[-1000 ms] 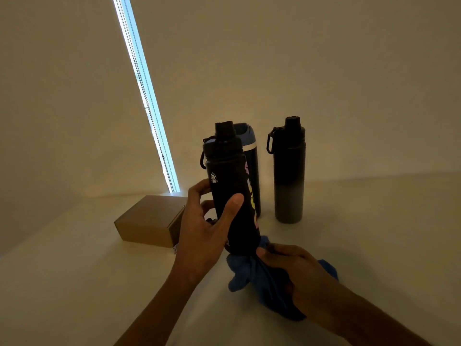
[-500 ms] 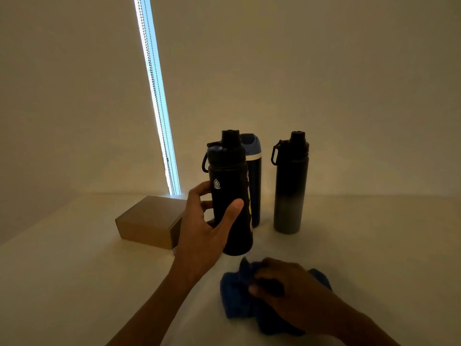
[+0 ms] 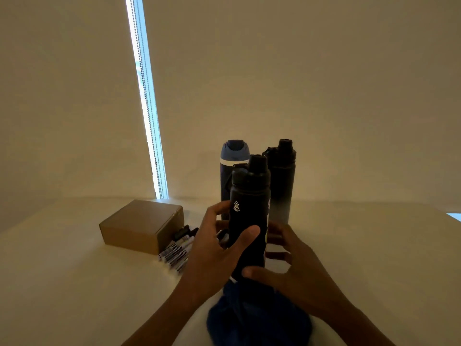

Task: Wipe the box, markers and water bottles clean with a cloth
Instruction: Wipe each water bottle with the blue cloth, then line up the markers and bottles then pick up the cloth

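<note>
My left hand [image 3: 214, 248] grips a black water bottle [image 3: 247, 208] with a small white logo, holding it upright in the centre. On the bottle's lower right, my right hand [image 3: 294, 265] has its thumb across the front near the base and its fingers round the far side. A dark blue cloth [image 3: 259, 318] lies crumpled on the table just below the bottle, under my right wrist. Behind stand a blue-lidded bottle [image 3: 234, 156] and a black-to-grey bottle [image 3: 283, 186]. A brown cardboard box [image 3: 139, 226] sits to the left, with several markers [image 3: 178, 250] lying beside it.
The pale table [image 3: 74, 283] runs to a plain wall. A bright strip of window with a bead chain [image 3: 147, 108] rises behind the box. A small bright patch [image 3: 454, 216] shows at the far right edge.
My right hand has left the cloth and come up to the black bottle's lower part. The bottle now sits in front of the other two, and the markers have come into view.
</note>
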Demonstrator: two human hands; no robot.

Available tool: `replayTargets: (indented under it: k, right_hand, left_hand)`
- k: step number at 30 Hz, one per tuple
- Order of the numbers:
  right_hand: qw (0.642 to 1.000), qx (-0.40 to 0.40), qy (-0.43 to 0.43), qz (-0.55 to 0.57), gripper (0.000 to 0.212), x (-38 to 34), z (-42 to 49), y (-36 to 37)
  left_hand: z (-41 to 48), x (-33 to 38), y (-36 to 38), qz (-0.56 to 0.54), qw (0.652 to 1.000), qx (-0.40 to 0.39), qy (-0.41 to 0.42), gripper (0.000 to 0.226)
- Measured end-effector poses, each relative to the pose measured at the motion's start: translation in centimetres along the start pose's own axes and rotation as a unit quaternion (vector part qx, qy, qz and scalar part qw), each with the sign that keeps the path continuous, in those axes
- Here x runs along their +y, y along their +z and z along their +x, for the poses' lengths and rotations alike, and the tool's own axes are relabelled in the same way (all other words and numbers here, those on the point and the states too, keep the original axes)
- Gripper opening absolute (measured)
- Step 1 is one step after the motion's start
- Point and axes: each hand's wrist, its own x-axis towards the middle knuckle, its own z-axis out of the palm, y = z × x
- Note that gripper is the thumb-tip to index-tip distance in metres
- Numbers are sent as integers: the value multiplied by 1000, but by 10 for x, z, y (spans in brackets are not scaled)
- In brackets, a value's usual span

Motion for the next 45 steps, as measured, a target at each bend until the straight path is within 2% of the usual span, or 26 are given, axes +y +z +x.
replayTargets:
  k: [2,4,7,12,15,20,25,31,37,45]
  right_hand:
    - [999,40,-1,-9,97,4,4,5]
    - [997,83,-6,-8,85,7,5,7]
    - [992,127,-17,-8,75,11,6,7]
    - [980,200,5,12,91,27,15,-13]
    - [968,248,23,6,90,42,18,-39]
    - [941,330,70,-28,91,77,25,-79]
    - [908,400,104,-64,93,101,41,-83]
    - [910,394,106,-71,97,112,62,-77]
    - [945,312,94,-25,90,124,64,-74]
    - [934,336,116,-32,92,128,62,-80]
  left_hand:
    - [-2,-3,6,-10,1000,-16,-7,73]
    - [-3,-5,10,-6,1000,-29,-11,75]
    - [-1,0,12,17,999,-47,2,61]
    - [-1,-2,3,69,996,-46,39,28]
    - [-2,-12,-4,122,990,-67,28,17]
    - [1,-20,-2,193,977,-84,44,10]
    - [2,-24,-2,212,972,-78,59,8]
    - [9,-31,-6,228,969,-76,62,10]
    - [12,-40,-10,218,972,-69,60,10]
    - [12,-43,-8,235,967,-66,77,9]
